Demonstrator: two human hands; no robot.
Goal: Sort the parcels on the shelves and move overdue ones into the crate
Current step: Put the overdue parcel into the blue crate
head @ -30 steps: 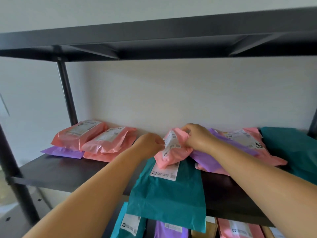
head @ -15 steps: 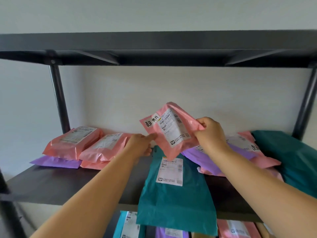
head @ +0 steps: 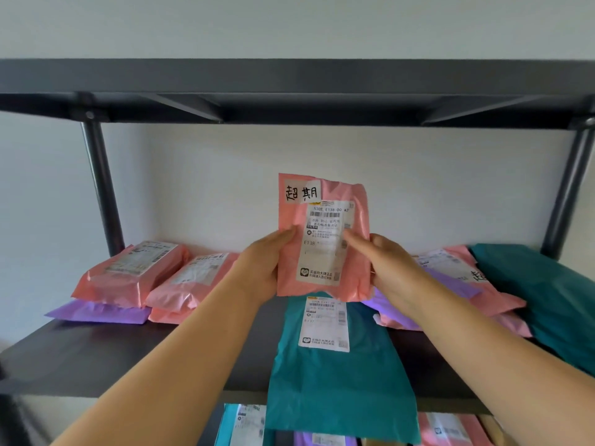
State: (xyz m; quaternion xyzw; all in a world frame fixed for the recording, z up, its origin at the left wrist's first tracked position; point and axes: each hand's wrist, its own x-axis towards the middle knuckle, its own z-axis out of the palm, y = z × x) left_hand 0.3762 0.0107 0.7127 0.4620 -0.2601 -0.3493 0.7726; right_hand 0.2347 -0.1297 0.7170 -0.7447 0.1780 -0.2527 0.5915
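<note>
— Hands first: how do they sit?
— Left hand (head: 257, 268) and right hand (head: 389, 268) are apart, each clamped on one side of the pink parcel (head: 322, 284). The thumbs are on its front and the fingers go behind it. The right thumb lies across the label (head: 323, 233).
— And the parcel itself?
— It is upright in the air above the shelf (head: 96, 358), front to the camera, touching only the hands. A white tag (head: 301, 192) with two handwritten characters sits at its top left corner, just overlapping the top of the label.
— What is nearest?
— At the bottom edge, the lower parcels (head: 240, 424) show their tops: teal, purple and pink, side by side. Above them a teal parcel (head: 341, 381) lies label up on the shelf and droops over its front edge, directly below the held one.
— Further back?
— The left pile (head: 128, 272) has two pink parcels side by side, labels up. One rests on a purple parcel, the other on another pink one. The right pile (head: 450, 278) is partly hidden by the right forearm. It has a labelled pink parcel on top, purple under it and pink at the bottom. A teal bag (head: 547, 300) lies against that pile's right side.
— And behind?
— Two dark posts (head: 103, 188) stand at the back corners against a pale wall (head: 225, 172). They carry the top shelf (head: 289, 78), seen from below.
</note>
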